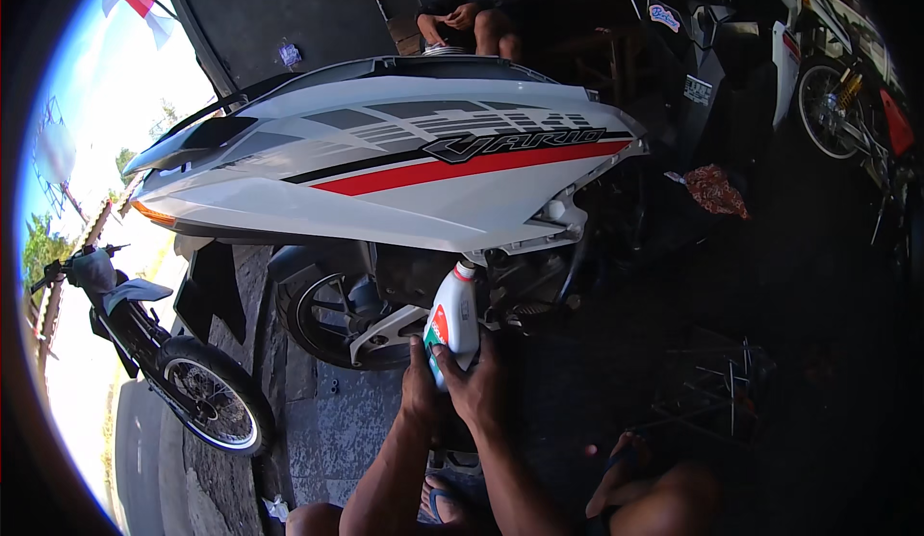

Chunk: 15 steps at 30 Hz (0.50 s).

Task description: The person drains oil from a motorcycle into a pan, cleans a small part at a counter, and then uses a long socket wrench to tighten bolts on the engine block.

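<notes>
The left hand [417,387] and right hand [476,392] grasp a smooth white plastic bottle [459,313], one from each side of its lower body. The bottle is flattened, with sloping shoulders, a red ring at the narrow neck, and a red and green label. It is located tilted below the scooter side panel [385,211], neck at the panel's lower edge; whether the neck touches any part cannot be determined.

The side panel is glossy, white and tapered, with grey graphics and a red stripe. Below it sits the spoked rear wheel [308,317]. The floor [332,440] is rough and grey. A crumpled, patterned reddish cloth [715,191] lies to the right.
</notes>
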Each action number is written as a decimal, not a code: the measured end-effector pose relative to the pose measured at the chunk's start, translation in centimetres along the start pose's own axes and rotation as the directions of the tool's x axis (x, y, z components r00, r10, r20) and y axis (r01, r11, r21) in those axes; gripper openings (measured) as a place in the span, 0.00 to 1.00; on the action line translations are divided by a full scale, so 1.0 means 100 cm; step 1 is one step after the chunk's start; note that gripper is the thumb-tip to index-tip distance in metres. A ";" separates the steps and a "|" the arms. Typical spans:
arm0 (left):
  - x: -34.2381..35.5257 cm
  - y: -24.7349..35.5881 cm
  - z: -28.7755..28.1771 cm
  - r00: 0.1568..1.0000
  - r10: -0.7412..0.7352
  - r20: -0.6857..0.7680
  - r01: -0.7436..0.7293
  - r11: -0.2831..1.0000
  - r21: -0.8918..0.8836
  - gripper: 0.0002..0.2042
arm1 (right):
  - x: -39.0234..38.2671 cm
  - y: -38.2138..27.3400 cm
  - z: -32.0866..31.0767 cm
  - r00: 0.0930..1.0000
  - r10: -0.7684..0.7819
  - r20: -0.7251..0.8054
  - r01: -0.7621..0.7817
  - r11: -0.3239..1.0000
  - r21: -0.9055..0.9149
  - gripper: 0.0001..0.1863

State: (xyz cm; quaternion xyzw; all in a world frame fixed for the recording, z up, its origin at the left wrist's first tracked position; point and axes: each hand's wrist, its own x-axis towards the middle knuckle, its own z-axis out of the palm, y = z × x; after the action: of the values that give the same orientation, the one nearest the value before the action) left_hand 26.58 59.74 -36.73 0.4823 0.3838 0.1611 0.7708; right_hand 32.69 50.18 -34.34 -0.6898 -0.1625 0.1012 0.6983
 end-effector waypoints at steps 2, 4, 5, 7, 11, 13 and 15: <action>-0.002 0.005 -0.004 0.987 0.138 0.078 -0.150 0.970 0.189 0.36 | 0.001 0.008 0.002 0.998 -0.028 0.050 0.021 0.989 0.148 0.32; 0.008 0.000 -0.012 0.993 0.120 -0.002 -0.121 0.993 -0.006 0.31 | 0.003 0.015 0.006 0.995 -0.009 0.095 -0.007 0.987 0.161 0.34; -0.005 0.010 0.008 0.985 0.162 -0.054 -0.156 0.982 0.103 0.33 | 0.005 0.022 0.008 0.995 -0.003 0.097 -0.016 0.981 0.192 0.34; -0.004 0.009 0.009 0.975 0.220 -0.040 -0.212 0.966 0.151 0.33 | 0.011 0.022 0.006 0.993 0.013 0.121 -0.040 0.974 0.222 0.36; 0.002 0.011 0.009 0.974 0.226 -0.021 -0.223 0.970 0.097 0.30 | 0.016 0.022 0.004 0.991 0.033 0.126 -0.072 0.944 0.323 0.35; 0.019 0.006 -0.027 0.976 0.216 0.016 -0.217 0.974 0.063 0.27 | 0.014 0.019 0.015 0.989 0.044 0.139 -0.093 0.923 0.373 0.35; 0.023 0.007 -0.031 0.984 0.171 0.046 -0.170 0.985 -0.026 0.23 | 0.015 0.022 0.016 0.989 0.058 0.137 -0.107 0.917 0.384 0.34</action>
State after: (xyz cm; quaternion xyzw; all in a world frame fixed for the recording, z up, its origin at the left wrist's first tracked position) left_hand 25.88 63.44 -37.90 0.5087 0.3208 0.2190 0.7683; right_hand 33.68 52.29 -36.37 -0.5355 -0.1522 0.2033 0.8055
